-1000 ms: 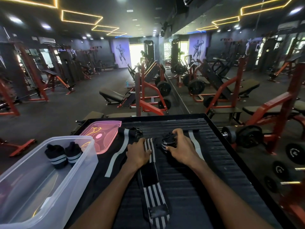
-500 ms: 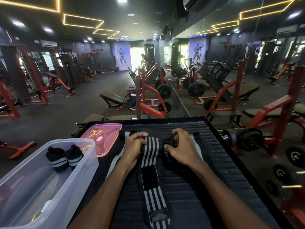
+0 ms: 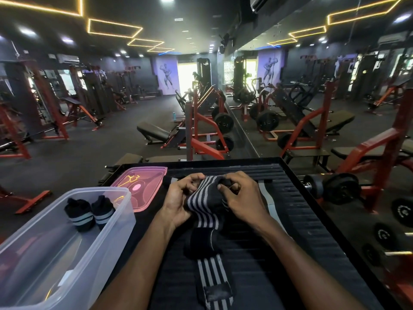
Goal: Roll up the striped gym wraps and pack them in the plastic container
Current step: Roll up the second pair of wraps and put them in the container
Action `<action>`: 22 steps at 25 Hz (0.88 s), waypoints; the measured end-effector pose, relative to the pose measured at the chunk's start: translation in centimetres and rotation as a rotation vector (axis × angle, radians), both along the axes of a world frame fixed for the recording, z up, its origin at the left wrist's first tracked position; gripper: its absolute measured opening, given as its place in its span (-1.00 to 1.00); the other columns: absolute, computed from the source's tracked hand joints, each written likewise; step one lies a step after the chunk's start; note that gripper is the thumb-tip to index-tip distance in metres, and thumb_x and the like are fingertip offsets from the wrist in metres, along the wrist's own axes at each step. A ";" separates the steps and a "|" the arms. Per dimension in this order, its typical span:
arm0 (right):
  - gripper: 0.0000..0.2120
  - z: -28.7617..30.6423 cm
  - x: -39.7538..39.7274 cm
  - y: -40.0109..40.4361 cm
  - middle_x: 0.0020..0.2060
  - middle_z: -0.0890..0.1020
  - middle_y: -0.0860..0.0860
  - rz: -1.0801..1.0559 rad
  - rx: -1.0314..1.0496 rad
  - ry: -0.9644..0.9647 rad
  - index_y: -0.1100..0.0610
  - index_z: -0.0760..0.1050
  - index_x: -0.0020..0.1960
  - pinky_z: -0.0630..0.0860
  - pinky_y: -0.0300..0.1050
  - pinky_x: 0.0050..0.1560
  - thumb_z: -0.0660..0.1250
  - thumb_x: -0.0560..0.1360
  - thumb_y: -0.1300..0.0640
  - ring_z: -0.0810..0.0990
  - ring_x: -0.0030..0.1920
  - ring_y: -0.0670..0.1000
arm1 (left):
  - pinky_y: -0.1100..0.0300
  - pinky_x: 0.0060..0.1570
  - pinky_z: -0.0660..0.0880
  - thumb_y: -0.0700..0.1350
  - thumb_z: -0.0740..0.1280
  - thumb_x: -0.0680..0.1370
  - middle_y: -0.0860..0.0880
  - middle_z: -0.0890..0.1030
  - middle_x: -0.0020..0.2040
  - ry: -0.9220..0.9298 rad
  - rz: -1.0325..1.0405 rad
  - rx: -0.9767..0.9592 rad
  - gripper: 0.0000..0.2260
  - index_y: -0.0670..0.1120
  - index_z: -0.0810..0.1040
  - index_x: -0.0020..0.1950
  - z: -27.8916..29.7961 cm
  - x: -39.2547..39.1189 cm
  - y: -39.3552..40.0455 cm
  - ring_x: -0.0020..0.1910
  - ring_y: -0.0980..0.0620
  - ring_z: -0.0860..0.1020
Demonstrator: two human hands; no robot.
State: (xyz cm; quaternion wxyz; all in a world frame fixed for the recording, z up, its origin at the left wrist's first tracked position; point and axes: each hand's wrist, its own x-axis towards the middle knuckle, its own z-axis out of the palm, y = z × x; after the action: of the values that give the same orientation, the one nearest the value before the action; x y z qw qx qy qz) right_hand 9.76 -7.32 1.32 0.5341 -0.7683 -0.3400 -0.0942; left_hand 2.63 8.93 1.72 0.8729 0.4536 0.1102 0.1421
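Both the left hand (image 3: 178, 198) and right hand (image 3: 242, 198) grip the wrap (image 3: 204, 205) mid-tabletop (image 3: 312, 231), its tail trailing toward the near edge. Two rolled wraps (image 3: 89, 212) sit in the container (image 3: 67, 242) at the left edge.

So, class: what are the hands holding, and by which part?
Both hands, left and right, grip the striped wrap at its far, rolled end.
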 end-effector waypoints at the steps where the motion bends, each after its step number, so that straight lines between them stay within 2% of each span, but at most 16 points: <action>1: -0.82 0.1 0.0 0.1 -0.06 0.60 -0.07 -0.018 0.039 0.008 0.14 0.68 0.08 0.42 -0.52 -0.08 0.47 0.48 0.25 0.58 -0.07 -0.20 | 0.09 -0.02 0.54 -0.30 0.22 0.34 -0.17 0.64 -0.15 -0.002 0.002 0.041 -0.80 -0.21 0.63 -0.17 0.0 0.1 -0.2 -0.17 -0.09 0.61; 2: -0.84 0.1 0.1 0.1 -0.06 0.60 -0.06 -0.022 0.077 0.022 0.14 0.69 0.04 0.47 -0.48 -0.03 0.46 0.48 0.28 0.60 -0.04 -0.16 | 0.10 -0.06 0.55 -0.26 0.26 0.41 -0.16 0.64 -0.15 0.000 0.011 0.078 -0.84 -0.20 0.64 -0.19 0.0 0.2 -0.2 -0.17 -0.08 0.62; 4: -0.82 0.1 0.1 0.2 -0.06 0.58 -0.06 -0.001 0.106 0.039 0.10 0.71 -0.03 0.54 -0.36 0.02 0.44 0.46 0.33 0.60 -0.01 -0.13 | 0.04 -0.02 0.58 -0.13 0.30 0.56 -0.18 0.68 -0.12 0.047 -0.005 0.120 -0.78 -0.19 0.67 -0.17 -0.3 0.5 -0.2 -0.13 -0.10 0.65; 6: -0.81 0.1 -0.2 0.3 -0.06 0.54 -0.07 0.021 0.065 0.039 0.05 0.73 -0.06 0.56 -0.30 -0.01 0.45 0.45 0.32 0.58 -0.01 -0.13 | -0.04 0.13 0.55 -0.01 0.31 0.61 -0.26 0.68 0.00 0.110 -0.072 0.194 -0.69 -0.26 0.67 0.03 -0.5 0.4 -0.5 -0.01 -0.18 0.65; 7: -0.81 0.0 -0.3 0.3 -0.05 0.52 -0.07 0.021 0.032 0.027 0.03 0.73 -0.06 0.54 -0.32 -0.03 0.46 0.45 0.30 0.57 -0.01 -0.13 | -0.04 0.12 0.54 0.00 0.34 0.59 -0.28 0.67 0.01 0.115 -0.074 0.259 -0.66 -0.30 0.64 0.07 -0.7 0.5 -0.6 -0.01 -0.20 0.63; 8: -0.79 -0.1 -0.3 0.3 -0.04 0.50 -0.06 0.015 0.002 0.009 0.02 0.72 -0.04 0.52 -0.36 -0.05 0.46 0.45 0.30 0.56 -0.02 -0.13 | 0.00 0.04 0.54 0.01 0.39 0.54 -0.27 0.66 -0.05 0.110 -0.049 0.334 -0.66 -0.30 0.63 0.01 -0.8 0.5 -0.6 -0.06 -0.19 0.60; 10: -0.70 0.2 -0.4 0.0 -0.01 0.47 -0.05 0.007 0.017 -0.009 -0.01 0.70 0.03 0.47 -0.44 -0.09 0.42 0.44 0.33 0.53 -0.05 -0.14 | 0.09 -0.13 0.49 0.03 0.44 0.45 -0.15 0.61 -0.23 0.092 0.032 0.462 -0.72 -0.19 0.58 -0.21 -0.8 0.6 -0.5 -0.21 -0.08 0.53; 12: -0.59 0.8 -0.2 -0.6 0.02 0.45 -0.04 -0.028 0.159 0.060 -0.03 0.65 0.11 0.49 -0.38 -0.13 0.38 0.40 0.38 0.54 -0.12 -0.14 | 0.08 -0.04 0.48 0.02 0.42 0.48 -0.07 0.63 -0.26 0.076 0.054 0.516 -0.74 -0.13 0.54 -0.29 -0.8 0.5 -0.2 -0.23 -0.01 0.55; 13: -0.57 1.1 0.1 -0.8 0.02 0.45 -0.04 -0.058 0.234 0.113 -0.03 0.63 0.11 0.50 -0.36 -0.16 0.36 0.39 0.40 0.53 -0.15 -0.16 | 0.04 0.05 0.48 0.01 0.41 0.51 -0.08 0.65 -0.22 0.069 0.052 0.513 -0.74 -0.14 0.55 -0.27 -0.7 0.4 -0.1 -0.18 -0.02 0.58; 15: -0.57 1.5 0.8 -1.1 -0.04 0.51 -0.04 -0.022 0.335 0.218 -0.03 0.62 0.04 0.53 -0.30 -0.17 0.32 0.41 0.46 0.53 -0.18 -0.18 | -0.04 0.20 0.47 -0.01 0.38 0.54 -0.20 0.67 -0.04 0.033 -0.024 0.440 -0.72 -0.26 0.60 -0.08 -0.7 0.3 -0.1 -0.01 -0.13 0.61; 17: -0.50 1.6 1.2 -1.2 -0.08 0.64 -0.03 0.164 0.328 0.250 -0.06 0.66 -0.02 0.58 -0.19 -0.09 0.31 0.42 0.53 0.62 -0.09 -0.08 | -0.08 0.23 0.49 -0.05 0.29 0.59 -0.31 0.64 0.10 0.000 -0.131 0.328 -0.65 -0.34 0.58 0.15 -0.6 0.0 -0.4 0.06 -0.20 0.62; 18: -0.48 1.5 1.0 -1.2 -0.04 0.69 -0.02 0.270 0.272 0.217 -0.07 0.68 0.00 0.59 -0.16 0.00 0.32 0.42 0.54 0.66 0.00 -0.04 | -0.07 0.22 0.51 -0.07 0.25 0.61 -0.33 0.62 0.12 -0.016 -0.174 0.278 -0.64 -0.35 0.57 0.20 -0.6 -0.1 -0.6 0.06 -0.21 0.62; 20: -0.55 1.1 0.4 -0.9 0.08 0.69 -0.01 0.415 0.137 0.099 0.01 0.70 0.05 0.56 -0.17 0.20 0.34 0.41 0.49 0.63 0.18 -0.04 | -0.06 0.17 0.53 -0.10 0.21 0.64 -0.32 0.62 0.11 -0.045 -0.221 0.213 -0.67 -0.32 0.59 0.19 -0.6 -0.1 -1.2 0.04 -0.19 0.63; 22: -0.72 0.5 0.0 -0.3 0.08 0.68 0.02 0.423 0.110 0.019 0.11 0.73 0.01 0.52 -0.14 0.28 0.39 0.38 0.34 0.60 0.21 -0.04 | 0.01 0.04 0.60 -0.12 0.21 0.64 -0.27 0.67 0.03 -0.052 -0.195 0.204 -0.71 -0.27 0.64 0.11 -0.6 0.0 -1.7 -0.04 -0.13 0.66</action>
State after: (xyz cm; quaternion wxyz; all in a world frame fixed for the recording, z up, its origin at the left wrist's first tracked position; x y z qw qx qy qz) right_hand 9.79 -7.65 1.81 0.5862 -0.6503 -0.4831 0.0088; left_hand 2.61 7.20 1.11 0.8344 0.5448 0.0277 0.0787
